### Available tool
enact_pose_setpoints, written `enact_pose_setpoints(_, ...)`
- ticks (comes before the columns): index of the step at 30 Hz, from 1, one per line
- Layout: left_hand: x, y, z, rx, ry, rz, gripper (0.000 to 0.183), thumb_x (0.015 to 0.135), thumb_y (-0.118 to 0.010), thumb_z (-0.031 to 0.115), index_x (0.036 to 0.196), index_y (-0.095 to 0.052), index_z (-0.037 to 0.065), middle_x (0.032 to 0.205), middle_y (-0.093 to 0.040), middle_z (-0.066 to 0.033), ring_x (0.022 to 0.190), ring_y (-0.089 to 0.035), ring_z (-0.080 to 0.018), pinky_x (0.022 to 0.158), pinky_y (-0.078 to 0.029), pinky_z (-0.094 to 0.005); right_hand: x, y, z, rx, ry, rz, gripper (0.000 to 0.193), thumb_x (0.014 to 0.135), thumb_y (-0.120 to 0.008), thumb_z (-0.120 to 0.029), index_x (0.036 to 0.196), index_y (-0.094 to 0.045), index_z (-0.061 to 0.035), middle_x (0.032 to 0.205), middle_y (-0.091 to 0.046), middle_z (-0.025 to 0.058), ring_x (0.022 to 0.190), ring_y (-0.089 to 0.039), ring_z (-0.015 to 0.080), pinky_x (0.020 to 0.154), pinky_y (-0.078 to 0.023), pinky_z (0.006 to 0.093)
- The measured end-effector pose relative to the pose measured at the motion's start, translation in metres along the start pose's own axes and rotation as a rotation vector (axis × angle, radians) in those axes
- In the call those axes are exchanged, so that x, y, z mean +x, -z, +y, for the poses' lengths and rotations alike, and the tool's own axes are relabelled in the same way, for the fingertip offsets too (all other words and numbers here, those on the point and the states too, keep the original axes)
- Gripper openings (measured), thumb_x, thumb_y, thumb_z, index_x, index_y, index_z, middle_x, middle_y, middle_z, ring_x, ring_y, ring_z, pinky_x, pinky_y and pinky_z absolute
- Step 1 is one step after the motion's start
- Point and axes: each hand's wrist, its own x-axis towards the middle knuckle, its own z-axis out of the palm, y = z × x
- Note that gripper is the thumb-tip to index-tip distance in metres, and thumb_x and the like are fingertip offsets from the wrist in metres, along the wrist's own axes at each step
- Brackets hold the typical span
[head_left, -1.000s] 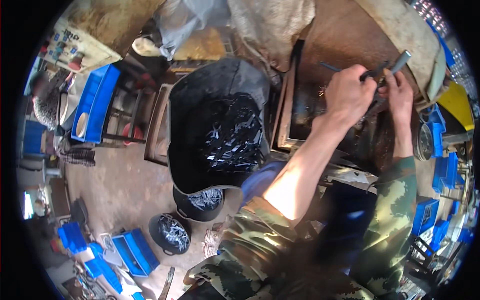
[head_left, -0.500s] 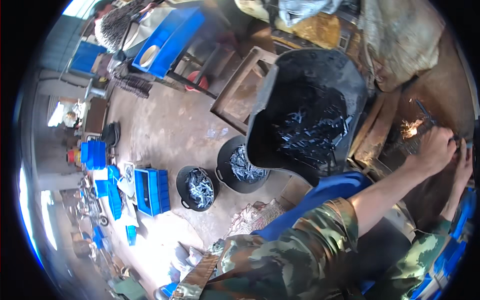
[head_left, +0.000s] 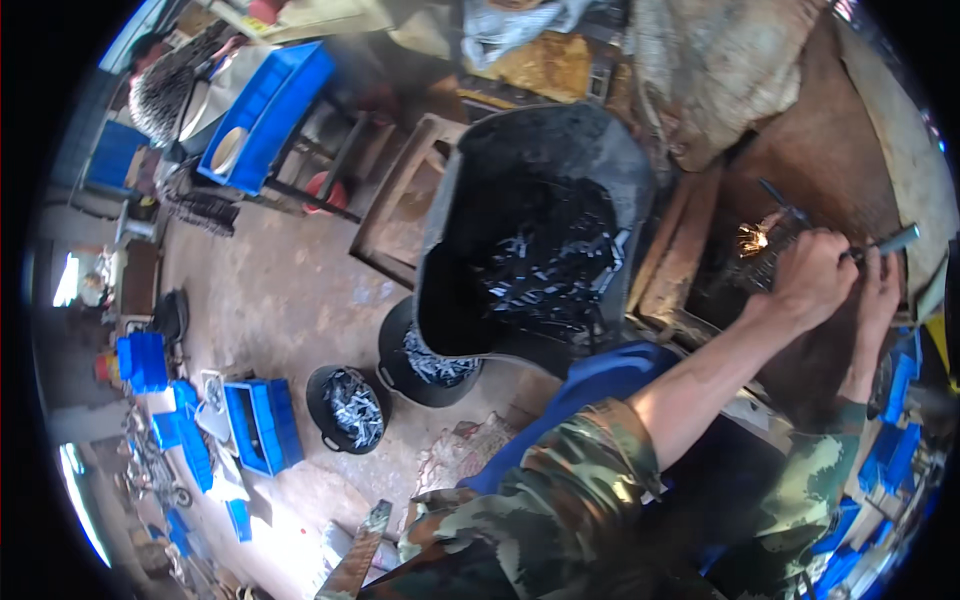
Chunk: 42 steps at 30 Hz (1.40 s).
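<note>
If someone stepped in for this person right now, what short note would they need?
Left hand and right hand are both closed on a thin dark metal rod, pressed where orange sparks fly.
The big black bin of small grey metal pieces stands to the left, with two round black buckets of similar pieces on the floor.
How many pieces are finished cannot be told; the rod is being worked now.

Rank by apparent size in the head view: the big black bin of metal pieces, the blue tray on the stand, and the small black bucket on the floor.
1. Big black bin, clearly the largest.
2. Blue tray.
3. Small black bucket, the smallest.
The bin sits nearer the camera and the fisheye bends the edges, so this order holds only for how they look.
</note>
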Motion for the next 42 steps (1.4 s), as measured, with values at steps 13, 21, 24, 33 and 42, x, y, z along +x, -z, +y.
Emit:
enact_pose_setpoints(13,0.000,0.002,0.001,0.094,-0.031,-0.157,0.026,0.095,-0.067,0.028,0.102,-0.075,0.004,0.089,-0.074,-0.0068,0.080,-0.065,-0.0130,0.076,-0.052,-0.0315,-0.026,-0.017,-0.081,-0.491,0.221,0.089,0.017,0.092,-0.064,-0.022,0.096,-0.068,-0.0062,0.090,-0.069,0.0168,0.079,-0.068,0.0317,0.066,-0.055,0.0400)
enact_pose_setpoints(21,0.026,-0.008,-0.041,-0.067,0.202,-0.195,0.028,0.095,-0.069,0.027,0.118,-0.074,0.012,0.076,-0.051,0.0119,0.055,-0.031,0.0023,0.050,-0.021,-0.0185,-0.026,-0.024,-0.080,-0.015,-0.237,0.233,0.026,0.083,-0.067,-0.021,0.099,-0.056,-0.0036,0.086,-0.066,0.0270,0.086,-0.064,0.0489,0.078,-0.050,0.0585)
enact_pose_setpoints(24,0.038,-0.004,-0.059,-0.104,0.215,-0.168,0.031,0.097,-0.066,0.025,0.124,-0.071,0.011,0.078,-0.053,0.0127,0.054,-0.028,0.0042,0.048,-0.017,-0.0172,-0.025,-0.026,-0.077,0.022,-0.281,0.208,0.030,0.083,-0.070,-0.018,0.104,-0.056,-0.0029,0.088,-0.066,0.0270,0.088,-0.063,0.0490,0.079,-0.049,0.0581)
enact_pose_setpoints(33,0.048,0.011,-0.068,-0.031,0.174,-0.211,0.039,0.102,-0.058,0.034,0.131,-0.067,0.010,0.109,-0.061,0.0117,0.072,-0.035,0.0012,0.061,-0.026,-0.0175,-0.023,-0.036,-0.072,0.111,-0.320,0.215,0.028,0.081,-0.068,-0.010,0.103,-0.055,0.0015,0.093,-0.064,0.0310,0.095,-0.060,0.0505,0.086,-0.046,0.0576)
enact_pose_setpoints(42,0.048,0.010,-0.066,0.044,0.124,-0.218,0.039,0.102,-0.056,0.032,0.133,-0.066,0.010,0.117,-0.060,0.0115,0.081,-0.037,-0.0013,0.067,-0.028,-0.0191,-0.023,-0.044,-0.070,0.140,-0.249,0.328,0.030,0.080,-0.069,-0.007,0.105,-0.055,0.0018,0.097,-0.063,0.0289,0.099,-0.059,0.0481,0.088,-0.045,0.0552)
